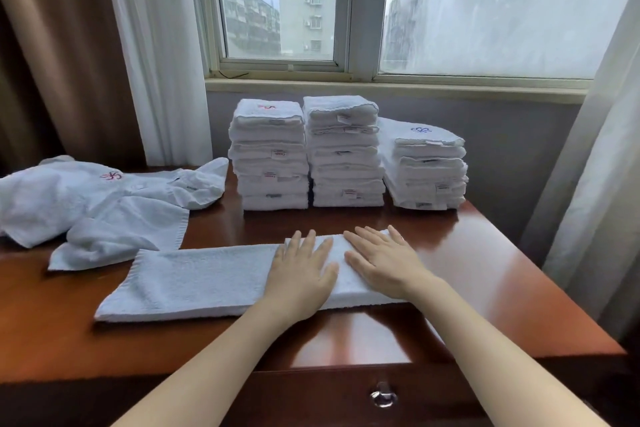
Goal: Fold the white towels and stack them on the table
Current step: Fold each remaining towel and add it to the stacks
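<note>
Left hand (301, 270) and right hand (384, 263) are lying flat, fingers straight, pressing the right end of a towel (201, 277) lying along the table (485, 270) front, before three stacks (346, 152).

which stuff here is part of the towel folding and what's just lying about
Job:
- half-folded towel, pressed flat by left hand and right hand
- loose towels
- stacks
- table

Just there:
- window
- curtain
- drawer knob
</note>
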The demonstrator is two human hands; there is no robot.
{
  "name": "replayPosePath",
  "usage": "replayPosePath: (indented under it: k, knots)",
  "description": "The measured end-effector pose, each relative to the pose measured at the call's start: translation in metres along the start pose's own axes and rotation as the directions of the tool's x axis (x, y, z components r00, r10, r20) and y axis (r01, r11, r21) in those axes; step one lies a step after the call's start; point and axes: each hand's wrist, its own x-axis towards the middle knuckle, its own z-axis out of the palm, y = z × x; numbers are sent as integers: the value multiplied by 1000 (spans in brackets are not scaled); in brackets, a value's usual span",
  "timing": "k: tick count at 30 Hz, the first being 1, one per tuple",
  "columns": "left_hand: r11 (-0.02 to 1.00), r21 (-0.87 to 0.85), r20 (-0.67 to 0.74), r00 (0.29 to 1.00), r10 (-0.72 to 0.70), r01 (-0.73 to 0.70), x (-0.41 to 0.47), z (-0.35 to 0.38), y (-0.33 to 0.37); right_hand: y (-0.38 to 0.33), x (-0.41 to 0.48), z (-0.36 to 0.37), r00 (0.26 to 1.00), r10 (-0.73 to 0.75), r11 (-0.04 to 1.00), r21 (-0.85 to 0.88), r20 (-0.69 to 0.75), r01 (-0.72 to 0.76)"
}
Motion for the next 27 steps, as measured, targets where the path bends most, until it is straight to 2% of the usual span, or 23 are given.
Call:
replayPosePath:
  k: [9,12,15,18,21,27]
  knots:
    - [995,-98,-19,999,29,-30,25,10,41,44,-10,-18,998,49,999,-9,30,-49]
    - [982,-172,8,997,77,-75,22,5,31,40,-9,-22,996,72,997,-16,49,-71]
    - [988,-120,15,995,97,-94,11,0,1,16,-5,-22,998,45,997,71,-35,-43]
    - [999,28,25,999,40,-41,-3,-7,-42,-29,4,-16,993,-81,989,119,-89,92]
    - [995,80,55,996,-70,66,-19,-20,-90,-79,17,0,977,-199,972,112,-78,207]
    - [964,71,45,965,-259,255,-49,-47,-158,-138,39,24,972,-236,969,72,16,235]
